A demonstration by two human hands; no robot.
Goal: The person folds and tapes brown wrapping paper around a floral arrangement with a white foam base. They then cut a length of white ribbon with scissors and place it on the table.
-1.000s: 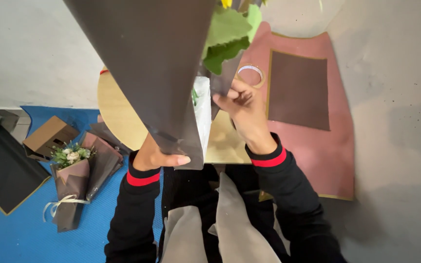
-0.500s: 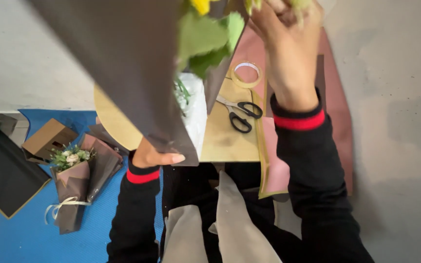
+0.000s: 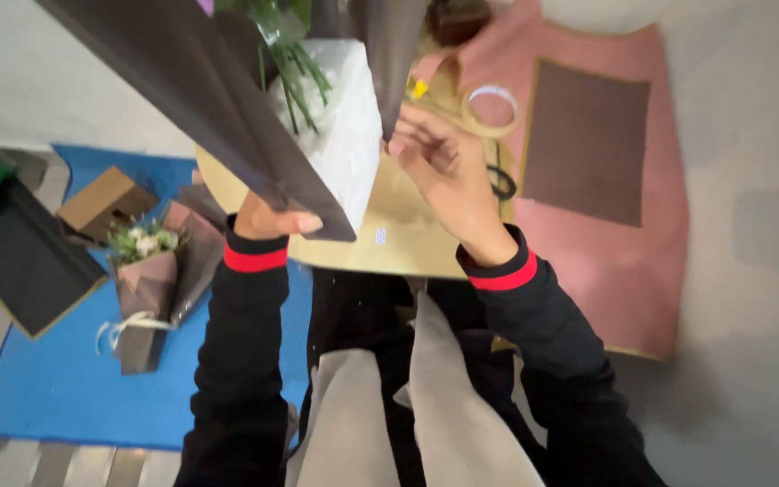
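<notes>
we see our left hand point(image 3: 268, 219) pinching the lower corner of a dark brown wrapping sheet point(image 3: 200, 90), held up close to the camera. our right hand point(image 3: 444, 167) grips the edge of a second dark fold point(image 3: 394, 45), fingers curled. between them sit green stems point(image 3: 290, 63) in white tissue point(image 3: 340, 126), over the round tan surface point(image 3: 407, 234). a tape ring point(image 3: 490, 108) lies just beyond; a finished bouquet point(image 3: 146, 280) rests on the blue mat point(image 3: 56, 379).
</notes>
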